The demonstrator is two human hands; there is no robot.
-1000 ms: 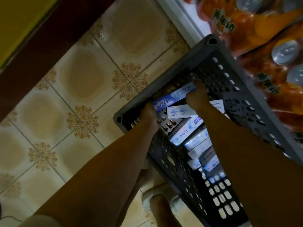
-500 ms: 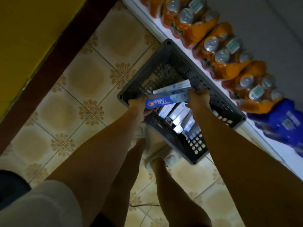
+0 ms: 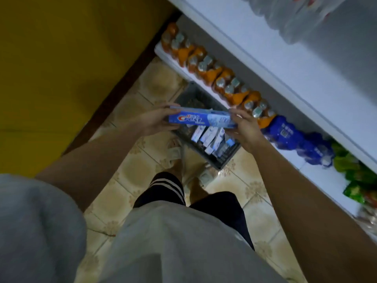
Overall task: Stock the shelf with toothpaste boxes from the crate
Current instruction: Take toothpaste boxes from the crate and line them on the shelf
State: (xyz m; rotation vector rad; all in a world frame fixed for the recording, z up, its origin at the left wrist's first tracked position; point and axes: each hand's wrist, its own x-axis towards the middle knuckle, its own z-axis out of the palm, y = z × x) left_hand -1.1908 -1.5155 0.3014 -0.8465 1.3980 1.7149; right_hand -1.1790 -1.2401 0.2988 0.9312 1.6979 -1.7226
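I hold a stack of blue toothpaste boxes [image 3: 201, 119] level in front of me, well above the floor. My left hand [image 3: 157, 121] grips the stack's left end and my right hand [image 3: 243, 127] grips its right end. Below them the grey perforated crate [image 3: 221, 160] stands on the tiled floor beside the shelf, with several more toothpaste boxes [image 3: 210, 137] lying in it. The white shelf unit [image 3: 302, 86] runs diagonally along the right side.
The bottom shelf holds orange drink packs [image 3: 216, 76], a blue pack [image 3: 293, 137] and green packets [image 3: 355, 172]. Shrink-wrapped bottles [image 3: 293, 15] sit on an upper shelf. A yellow wall with a dark skirting [image 3: 114, 92] closes the left. My feet stand next to the crate.
Both hands have lifted the toothpaste boxes out of the crate and raised them high above it. My view has risen as I stood up, showing the upper shelves.
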